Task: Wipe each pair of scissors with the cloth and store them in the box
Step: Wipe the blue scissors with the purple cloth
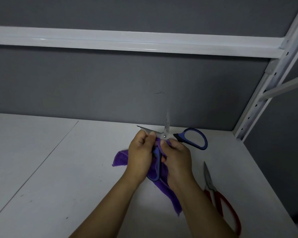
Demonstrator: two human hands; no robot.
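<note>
White shelf board (41, 169), grey back panel (110, 83), white rail (127, 42), perforated upright (265, 88).

Left half of the table (58, 169) is lying open, w/ just a thin seam running across it, so a hand is getting free passage there. Mid-table, left hand (141, 155) & right hand (177, 157) are gripping the blue scissors (193, 138) w/ blades splayed, one pointing up, the other left, guarding the approach from the back. Purple cloth (120, 158) is trailing below the hands. Red scissors (220, 198) are lying near the right edge, partly under the right forearm, narrowing that side. Back wall (110, 83) is closing off the rear. Upright post (265, 86) is boxing in the rear right corner & a rail (127, 40) is crossing the wall higher up.
</note>
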